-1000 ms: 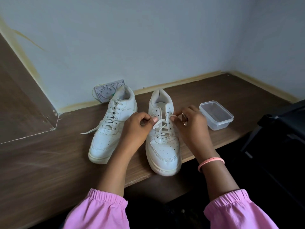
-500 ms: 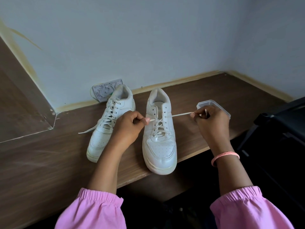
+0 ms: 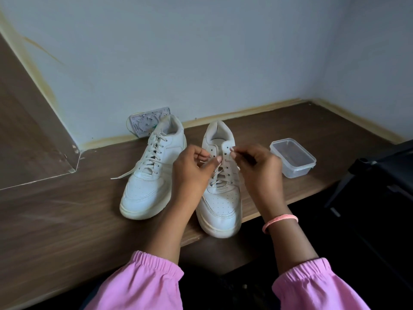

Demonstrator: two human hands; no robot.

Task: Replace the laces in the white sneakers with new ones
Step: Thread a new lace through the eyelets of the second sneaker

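Two white sneakers stand on the brown wooden table (image 3: 67, 220), toes toward me. The left sneaker (image 3: 152, 173) is laced, with one lace end trailing left onto the table. The right sneaker (image 3: 220, 198) sits at the table's front edge, its upper eyelets bare. My left hand (image 3: 192, 168) pinches its white lace (image 3: 220, 164) over the tongue. My right hand (image 3: 257, 166) is curled over the shoe's right eyelet row, fingertips pinched together near the lace; what it pinches is hidden by the fingers.
A clear plastic container (image 3: 292, 157) stands to the right of the shoes. A white wall socket (image 3: 145, 121) sits behind the left sneaker. A dark chair (image 3: 380, 186) is at the right. A clear sheet (image 3: 33, 130) leans at the left.
My right hand, which had pulled a lace end out to the right, has come back to the right sneaker's eyelets. My left hand stays at the tongue.
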